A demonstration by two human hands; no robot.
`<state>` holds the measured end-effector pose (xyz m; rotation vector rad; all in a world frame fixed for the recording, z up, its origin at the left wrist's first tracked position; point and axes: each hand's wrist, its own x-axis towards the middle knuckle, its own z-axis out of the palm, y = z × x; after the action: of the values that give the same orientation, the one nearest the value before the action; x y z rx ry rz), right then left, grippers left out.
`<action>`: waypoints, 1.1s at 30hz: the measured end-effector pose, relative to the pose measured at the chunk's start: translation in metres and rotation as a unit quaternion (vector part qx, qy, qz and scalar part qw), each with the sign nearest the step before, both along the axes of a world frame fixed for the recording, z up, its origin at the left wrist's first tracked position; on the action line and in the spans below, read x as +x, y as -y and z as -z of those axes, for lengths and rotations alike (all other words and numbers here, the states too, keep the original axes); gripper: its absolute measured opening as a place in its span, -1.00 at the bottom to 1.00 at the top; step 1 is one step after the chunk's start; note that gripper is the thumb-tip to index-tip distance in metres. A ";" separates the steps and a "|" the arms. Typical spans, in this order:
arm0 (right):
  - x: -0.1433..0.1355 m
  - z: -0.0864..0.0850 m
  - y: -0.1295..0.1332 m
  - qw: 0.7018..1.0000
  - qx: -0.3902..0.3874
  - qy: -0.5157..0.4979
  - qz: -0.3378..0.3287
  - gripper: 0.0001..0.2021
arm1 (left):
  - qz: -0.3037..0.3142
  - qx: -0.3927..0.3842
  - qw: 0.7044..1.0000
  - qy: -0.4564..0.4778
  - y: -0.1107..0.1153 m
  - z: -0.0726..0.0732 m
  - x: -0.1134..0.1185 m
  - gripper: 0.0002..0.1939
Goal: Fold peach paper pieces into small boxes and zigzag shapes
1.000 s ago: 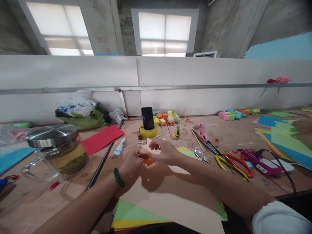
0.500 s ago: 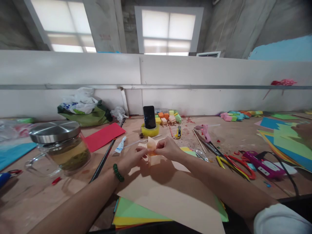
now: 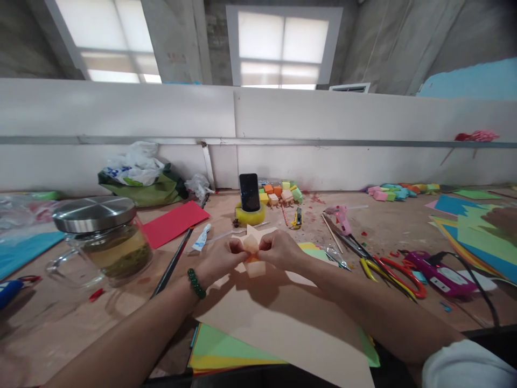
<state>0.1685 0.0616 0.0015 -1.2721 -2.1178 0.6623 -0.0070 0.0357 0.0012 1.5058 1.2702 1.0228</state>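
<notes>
Between my hands is a small folded piece of peach paper, with an orange patch near its middle. My left hand, with a green bead bracelet at the wrist, pinches its left side between thumb and finger. My right hand pinches the right side, the fingertips of both hands close together. Below them lies a large peach sheet on top of green and yellow sheets. A phone leans upright in a yellow tape roll just beyond the hands.
A glass teapot and a red sheet are at left. Small paper cubes sit behind. To the right are a pink glue gun, red-handled scissors, a purple device and another person's hand.
My left hand's fingers have closed in on the folded paper's left side, and both hands' fingertips now meet it symmetrically. The view has shifted slightly.
</notes>
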 end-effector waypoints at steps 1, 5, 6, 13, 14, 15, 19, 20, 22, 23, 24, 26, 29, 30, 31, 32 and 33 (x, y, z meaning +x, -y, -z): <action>0.001 0.001 -0.001 1.000 -0.005 -0.010 -0.002 -0.87 | 0.007 -0.032 0.999 0.032 0.001 -0.002 0.000 -0.82; 0.001 0.006 -0.006 0.997 0.005 -0.075 0.005 -0.88 | -0.023 -0.071 0.990 0.120 0.000 -0.005 -0.002 -0.58; 0.001 0.008 -0.007 0.994 0.025 -0.104 0.004 -0.87 | -0.045 -0.052 0.990 0.125 0.000 -0.004 -0.002 -0.53; 0.000 0.020 -0.010 0.953 0.124 -0.273 -0.048 -0.78 | -0.038 0.008 0.990 0.137 0.005 -0.001 0.003 -0.47; 0.000 0.020 -0.010 0.948 0.123 -0.287 -0.060 -0.78 | -0.009 -0.001 0.989 0.148 0.006 -0.001 0.003 -0.46; -0.001 0.021 -0.011 0.943 0.123 -0.300 -0.068 -0.77 | 0.017 -0.005 0.987 0.158 0.007 -0.001 0.003 -0.44; 0.000 0.022 -0.012 0.935 0.132 -0.320 -0.074 -0.77 | 0.066 0.035 0.986 0.148 0.009 -0.002 0.003 -0.47; 0.001 0.022 -0.012 0.937 0.135 -0.314 -0.076 -0.77 | 0.073 0.049 0.986 0.143 0.009 -0.002 0.003 -0.49; 0.002 0.021 -0.010 0.939 0.142 -0.301 -0.085 -0.77 | 0.083 0.079 0.983 0.142 0.009 -0.002 0.003 -0.53; 0.002 0.020 -0.009 0.940 0.147 -0.295 -0.089 -0.77 | 0.088 0.092 0.981 0.144 0.009 -0.002 0.004 -0.54; 0.003 0.019 -0.008 0.940 0.157 -0.290 -0.091 -0.77 | 0.094 0.103 0.980 0.145 0.009 -0.002 0.004 -0.55; 0.004 0.017 -0.005 0.938 0.184 -0.279 -0.090 -0.79 | 0.107 0.117 0.976 0.148 0.010 0.000 0.005 -0.56; 0.005 0.015 -0.002 0.937 0.216 -0.261 -0.087 -0.82 | 0.123 0.125 0.972 0.154 0.010 0.000 0.006 -0.58; 0.005 0.015 -0.001 0.937 0.219 -0.256 -0.087 -0.83 | 0.122 0.126 0.972 0.155 0.011 0.000 0.006 -0.59; 0.004 0.014 0.000 0.939 0.220 -0.252 -0.085 -0.85 | 0.114 0.125 0.974 0.152 0.011 -0.001 0.006 -0.60; 0.003 0.014 0.000 0.941 0.216 -0.247 -0.082 -0.87 | 0.097 0.122 0.977 0.147 0.011 -0.001 0.006 -0.60; 0.003 0.014 0.000 0.945 0.207 -0.242 -0.077 -0.88 | 0.072 0.115 0.980 0.142 0.011 -0.002 0.006 -0.59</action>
<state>0.1710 0.0611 -0.0124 -0.6391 -1.8215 0.4925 -0.0009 0.0244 0.0029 1.5337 0.8530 1.2694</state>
